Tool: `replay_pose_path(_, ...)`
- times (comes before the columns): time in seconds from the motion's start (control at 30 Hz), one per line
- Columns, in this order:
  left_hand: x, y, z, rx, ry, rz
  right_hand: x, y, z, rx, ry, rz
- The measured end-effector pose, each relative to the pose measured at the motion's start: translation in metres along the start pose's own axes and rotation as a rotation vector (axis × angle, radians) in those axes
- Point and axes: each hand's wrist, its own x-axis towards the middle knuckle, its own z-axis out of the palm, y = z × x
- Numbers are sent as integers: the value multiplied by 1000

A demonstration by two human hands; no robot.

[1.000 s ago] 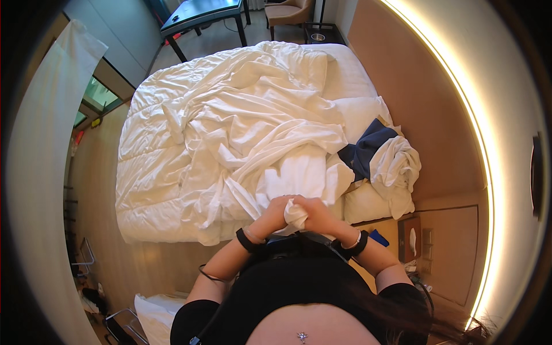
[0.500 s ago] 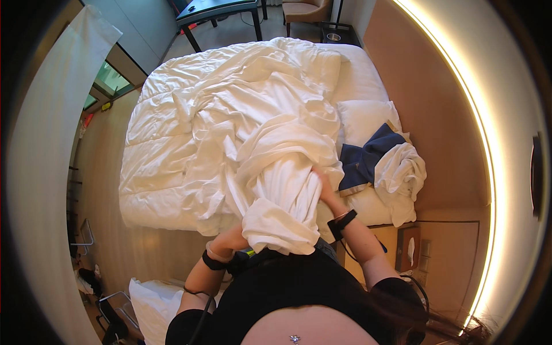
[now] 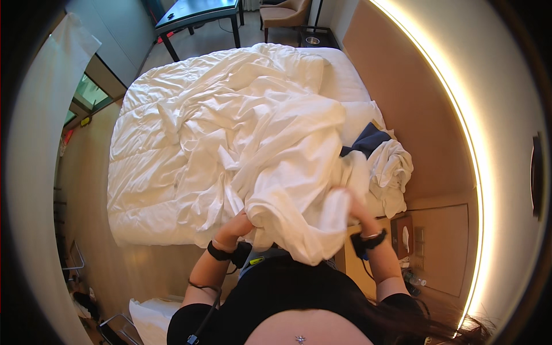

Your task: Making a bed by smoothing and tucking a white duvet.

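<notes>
A loose white duvet cover (image 3: 299,178) lies bunched over a stitched white quilt (image 3: 138,178) on the bed. The near edge of the cover hangs off the bed in front of my body. My left hand (image 3: 237,226) is closed on this edge, its fingertips partly hidden in the folds. Farther right, my right hand (image 3: 357,205), blurred by motion, holds the cover's right side raised and spread. Between my hands the edge sags in a loose, thick fold.
By the headboard, a white pillow (image 3: 359,112), a blue cloth (image 3: 368,140) and a crumpled white cloth (image 3: 391,168) lie together. A brown tissue box (image 3: 403,238) is at near right. White bedding (image 3: 150,316) is behind me at left. A dark table (image 3: 195,12) and chair (image 3: 284,14) stand beyond the bed.
My right hand has moved right and pulled the cover's edge outward, widening the bunched cloth. The cover now hides more of the blue cloth. My left hand keeps nearly the same place.
</notes>
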Motion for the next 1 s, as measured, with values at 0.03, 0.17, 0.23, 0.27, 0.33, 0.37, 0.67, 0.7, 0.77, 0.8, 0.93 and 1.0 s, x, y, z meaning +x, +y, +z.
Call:
replay_pose_path(0.03,2,-8,-1,-108,76,-208,-1,33,9,-244,-502,154)
replay_pose_path(0.17,24,-28,-3,-223,-25,-302,6,22,38,-45,-642,328)
replay_pose_path(0.23,42,-29,10,-39,-277,-281,22,-14,30,44,-648,222)
replay_pose_path(0.27,50,-36,19,-37,-272,-292,33,-20,24,129,-793,225)
replay_pose_path(0.33,69,-65,32,24,-447,-196,51,-26,21,315,-987,104)
replay_pose_path(0.37,71,-90,25,23,-439,-201,62,-25,16,321,-995,104)
replay_pose_path(0.67,68,-57,8,-232,161,-478,241,179,-124,84,-56,765)
replay_pose_path(0.7,53,-71,3,-281,219,-423,258,222,-134,76,-48,763)
replay_pose_path(0.77,34,-97,-4,-233,327,-464,286,287,-155,-163,307,712)
replay_pose_path(0.8,-5,-103,1,-221,422,-489,306,275,-114,-3,220,767)
replay_pose_path(0.93,-19,-74,42,-303,688,-588,357,259,-55,302,168,806)
replay_pose_path(1.0,-13,-80,43,-147,629,-575,389,287,-45,303,188,708)
